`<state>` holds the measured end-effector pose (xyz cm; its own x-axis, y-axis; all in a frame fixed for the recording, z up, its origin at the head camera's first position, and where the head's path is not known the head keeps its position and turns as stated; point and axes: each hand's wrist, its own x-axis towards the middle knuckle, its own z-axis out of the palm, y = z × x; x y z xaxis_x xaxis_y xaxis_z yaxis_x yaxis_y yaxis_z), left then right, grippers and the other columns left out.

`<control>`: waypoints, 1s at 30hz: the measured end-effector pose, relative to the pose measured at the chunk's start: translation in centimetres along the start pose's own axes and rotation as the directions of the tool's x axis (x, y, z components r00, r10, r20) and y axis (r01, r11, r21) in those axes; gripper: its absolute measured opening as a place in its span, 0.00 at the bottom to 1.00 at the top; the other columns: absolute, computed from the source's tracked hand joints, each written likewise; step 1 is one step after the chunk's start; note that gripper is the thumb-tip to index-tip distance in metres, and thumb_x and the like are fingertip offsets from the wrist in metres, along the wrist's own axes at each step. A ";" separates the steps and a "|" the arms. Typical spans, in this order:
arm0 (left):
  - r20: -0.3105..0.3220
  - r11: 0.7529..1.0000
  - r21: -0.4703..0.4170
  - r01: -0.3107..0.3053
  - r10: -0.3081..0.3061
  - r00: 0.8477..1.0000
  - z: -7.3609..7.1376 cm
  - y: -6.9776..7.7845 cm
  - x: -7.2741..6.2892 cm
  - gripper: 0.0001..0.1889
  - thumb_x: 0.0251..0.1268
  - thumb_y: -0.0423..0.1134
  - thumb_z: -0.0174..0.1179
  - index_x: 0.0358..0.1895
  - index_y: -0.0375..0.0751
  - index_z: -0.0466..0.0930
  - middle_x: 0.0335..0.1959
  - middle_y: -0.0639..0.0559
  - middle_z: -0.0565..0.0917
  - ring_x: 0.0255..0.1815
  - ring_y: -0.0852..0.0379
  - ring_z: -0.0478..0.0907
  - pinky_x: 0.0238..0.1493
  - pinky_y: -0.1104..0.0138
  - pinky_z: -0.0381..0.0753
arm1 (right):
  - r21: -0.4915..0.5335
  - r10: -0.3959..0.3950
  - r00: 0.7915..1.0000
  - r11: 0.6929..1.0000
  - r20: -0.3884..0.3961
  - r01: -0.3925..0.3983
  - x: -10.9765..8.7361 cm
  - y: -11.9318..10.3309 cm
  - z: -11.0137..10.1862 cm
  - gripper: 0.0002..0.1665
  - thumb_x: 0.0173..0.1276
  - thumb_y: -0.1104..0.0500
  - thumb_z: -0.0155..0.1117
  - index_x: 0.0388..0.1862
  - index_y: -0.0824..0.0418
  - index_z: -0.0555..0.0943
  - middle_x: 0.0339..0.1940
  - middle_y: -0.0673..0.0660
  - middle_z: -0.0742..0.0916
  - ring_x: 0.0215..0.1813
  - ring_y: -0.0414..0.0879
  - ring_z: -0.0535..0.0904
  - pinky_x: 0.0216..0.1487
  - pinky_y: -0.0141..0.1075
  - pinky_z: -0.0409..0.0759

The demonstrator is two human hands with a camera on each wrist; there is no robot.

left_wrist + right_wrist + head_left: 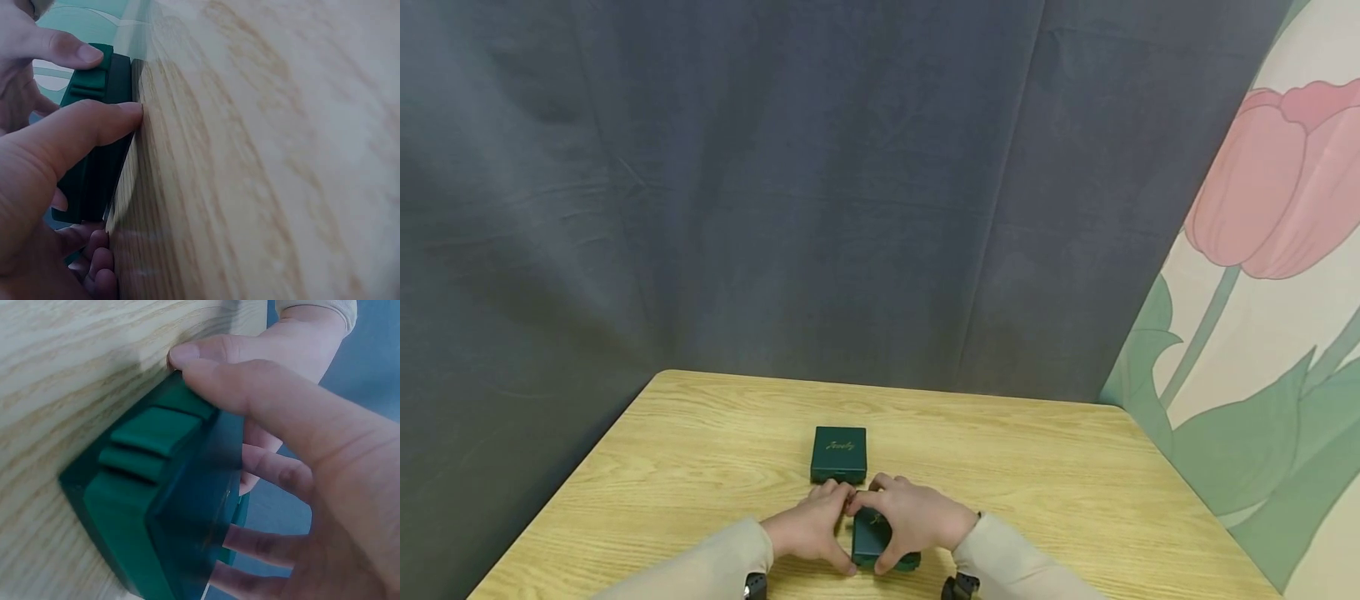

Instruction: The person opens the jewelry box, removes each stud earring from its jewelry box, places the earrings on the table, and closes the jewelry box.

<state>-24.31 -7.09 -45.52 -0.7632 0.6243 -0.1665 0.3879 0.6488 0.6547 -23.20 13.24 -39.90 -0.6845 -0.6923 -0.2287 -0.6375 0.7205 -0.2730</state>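
Observation:
A dark green jewelry box (867, 540) with gold script on its lid lies on the table between both hands, its lid looking closed. My left hand (811, 525) holds its left side, the thumb at the front corner low by the table and the fingers toward the back. From the right, my right hand (921, 517) spans the lid, thumb on the front edge and fingers at the far edge. In the right wrist view, a raised clasp shows on the front of the box (187, 506). A second green jewelry box (838, 454) sits just beyond the left fingertips, closed.
Both boxes rest on a light wood-grain table (700, 433). Behind it hangs a dark grey-blue curtain (812, 192). On the right stands a wall painted with a pink tulip (1262, 183). Dark bands (958, 586) circle both wrists.

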 end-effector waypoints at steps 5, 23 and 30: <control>0.001 1.000 0.005 0.005 -0.005 1.000 0.0 -0.1 0.0 0.43 0.42 0.53 0.76 0.63 0.46 0.64 0.50 0.56 0.66 0.50 0.57 0.63 0.57 0.57 0.69 | 0.004 0.000 1.000 1.000 -0.002 0.000 0.0 0.1 0.0 0.38 0.48 0.45 0.79 0.60 0.39 0.75 0.54 0.47 0.76 0.47 0.42 0.73 0.39 0.35 0.79; 0.004 1.000 0.019 0.017 -0.017 1.000 0.0 0.1 0.1 0.47 0.42 0.53 0.76 0.66 0.44 0.62 0.54 0.54 0.66 0.55 0.54 0.63 0.60 0.54 0.68 | 0.059 0.008 0.999 0.998 -0.041 -0.005 -0.7 0.0 -0.6 0.37 0.50 0.45 0.78 0.60 0.41 0.75 0.56 0.48 0.75 0.48 0.42 0.74 0.38 0.35 0.78; 0.006 1.000 0.006 -0.007 0.007 1.000 0.0 0.3 -0.1 0.39 0.44 0.51 0.75 0.60 0.47 0.65 0.47 0.55 0.65 0.46 0.58 0.61 0.53 0.61 0.68 | 0.117 0.037 0.993 0.993 -0.114 -0.024 -2.1 0.4 -3.1 0.37 0.53 0.44 0.76 0.63 0.40 0.74 0.60 0.51 0.75 0.55 0.48 0.75 0.46 0.41 0.80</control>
<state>-24.13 -6.99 -45.29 -0.7576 0.6311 -0.1665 0.3962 0.6474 0.6511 -23.18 15.13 -36.61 -0.7436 -0.6558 -0.1303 -0.5753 0.7268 -0.3752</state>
